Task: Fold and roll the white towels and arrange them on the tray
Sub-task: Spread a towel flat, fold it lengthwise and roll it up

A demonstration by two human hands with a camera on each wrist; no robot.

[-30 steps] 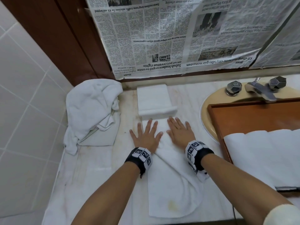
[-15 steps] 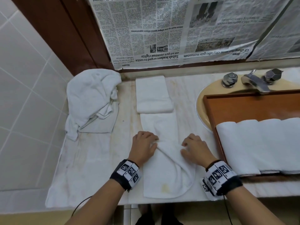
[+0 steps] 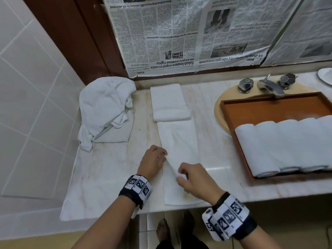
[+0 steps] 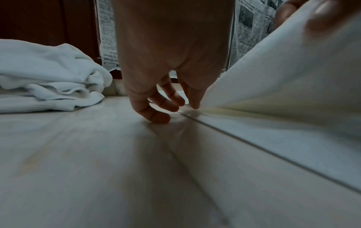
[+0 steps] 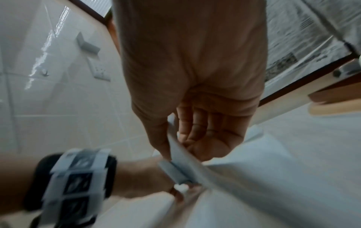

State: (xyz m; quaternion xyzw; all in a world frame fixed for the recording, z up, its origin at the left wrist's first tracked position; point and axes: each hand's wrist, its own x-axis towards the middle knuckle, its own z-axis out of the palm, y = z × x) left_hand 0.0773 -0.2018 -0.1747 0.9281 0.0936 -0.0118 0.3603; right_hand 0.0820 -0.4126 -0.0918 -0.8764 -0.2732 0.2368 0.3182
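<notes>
A long white towel [image 3: 179, 141] lies as a strip on the marble counter [image 3: 111, 168], running from near the front edge toward the wall. My left hand [image 3: 164, 155] pinches its left edge down by the counter [image 4: 187, 106]. My right hand [image 3: 179, 174] pinches a lifted flap of the same towel [image 5: 254, 177] between thumb and fingers [image 5: 173, 148]. In the left wrist view that flap [image 4: 283, 74] rises steeply to the right. The wooden tray [image 3: 269, 97] sits over the sink at the right and holds several rolled white towels [image 3: 280, 146] side by side.
A folded white towel [image 3: 169, 103] lies just beyond the strip's far end. A crumpled pile of white towels [image 3: 106, 108] sits in the back left corner [image 4: 48, 77]. The faucet [image 3: 269, 85] stands behind the tray. Newspaper [image 3: 179, 33] covers the wall behind.
Both hands went from lying flat on the towel to pinching it and drew back toward the front edge. The right hand has carried the towel's right side leftward, narrowing the strip.
</notes>
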